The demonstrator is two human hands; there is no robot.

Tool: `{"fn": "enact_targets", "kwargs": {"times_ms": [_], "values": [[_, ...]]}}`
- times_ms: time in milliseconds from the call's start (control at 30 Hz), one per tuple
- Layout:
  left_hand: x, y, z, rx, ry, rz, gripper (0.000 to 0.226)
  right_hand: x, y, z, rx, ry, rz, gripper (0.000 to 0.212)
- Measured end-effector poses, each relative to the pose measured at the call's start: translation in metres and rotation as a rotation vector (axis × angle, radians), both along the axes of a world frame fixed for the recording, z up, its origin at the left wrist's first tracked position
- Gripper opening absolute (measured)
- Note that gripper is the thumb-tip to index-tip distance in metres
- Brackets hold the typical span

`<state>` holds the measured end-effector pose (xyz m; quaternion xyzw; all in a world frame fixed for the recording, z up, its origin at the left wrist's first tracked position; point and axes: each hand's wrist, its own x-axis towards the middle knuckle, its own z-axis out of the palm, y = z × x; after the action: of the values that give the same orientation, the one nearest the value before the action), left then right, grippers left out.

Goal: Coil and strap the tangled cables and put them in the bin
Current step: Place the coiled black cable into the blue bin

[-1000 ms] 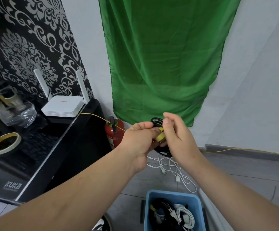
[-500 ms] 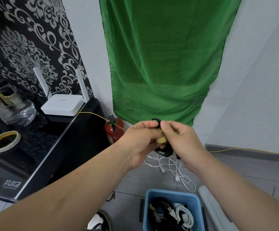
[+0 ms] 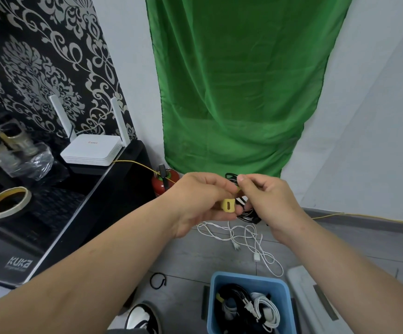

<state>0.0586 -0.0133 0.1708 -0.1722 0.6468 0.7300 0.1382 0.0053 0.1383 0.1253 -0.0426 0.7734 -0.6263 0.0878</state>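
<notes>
A coiled black cable (image 3: 243,208) hangs between both hands at chest height, above the floor. My left hand (image 3: 202,201) grips the coil and the slotted end of a yellow strap (image 3: 228,205) wrapped on it. My right hand (image 3: 265,201) pinches the strap's other end at the top of the coil, with the lower fingers curled behind the cable. Below, a blue bin (image 3: 251,280) holds several coiled black and white cables. A loose white cable (image 3: 246,239) lies tangled on the grey floor past the bin.
A black cabinet (image 3: 58,227) stands on the left with a white router (image 3: 92,150), a tape roll (image 3: 7,201) and bagged items. A red extinguisher (image 3: 164,182) stands by the green cloth (image 3: 239,92). A small black strap (image 3: 158,280), a white lid (image 3: 321,304) and a shoe (image 3: 142,319) are on the floor.
The strap's yellow slotted end has come out from between the fingers and now shows below my left thumb. My right hand shifted its pinch to the top of the coil.
</notes>
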Motion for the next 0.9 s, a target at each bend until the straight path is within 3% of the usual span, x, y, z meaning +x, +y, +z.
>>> {"fn": "enact_targets", "kwargs": {"times_ms": [133,333,400,567,667,900], "values": [[-0.002,-0.007,0.001,-0.009,0.043,-0.057,0.025,0.001,-0.003,-0.004,0.017,0.002,0.028,0.014],[-0.004,-0.024,0.004,0.284,0.076,-0.192,0.044,0.000,-0.004,-0.004,-0.075,-0.110,-0.011,0.011],[-0.004,-0.025,0.002,0.208,0.139,-0.174,0.037,0.001,-0.004,-0.002,-0.069,-0.117,0.026,0.009],[-0.006,-0.022,-0.004,-0.196,0.339,-0.015,0.016,0.006,-0.005,0.004,-0.123,-0.137,0.187,0.012],[-0.011,-0.029,-0.009,-0.418,0.449,0.021,0.019,0.008,-0.004,0.008,-0.137,-0.131,0.329,0.009],[-0.015,-0.024,-0.023,-0.366,0.387,0.081,0.020,0.015,0.000,0.014,-0.123,0.037,0.399,0.006]]}}
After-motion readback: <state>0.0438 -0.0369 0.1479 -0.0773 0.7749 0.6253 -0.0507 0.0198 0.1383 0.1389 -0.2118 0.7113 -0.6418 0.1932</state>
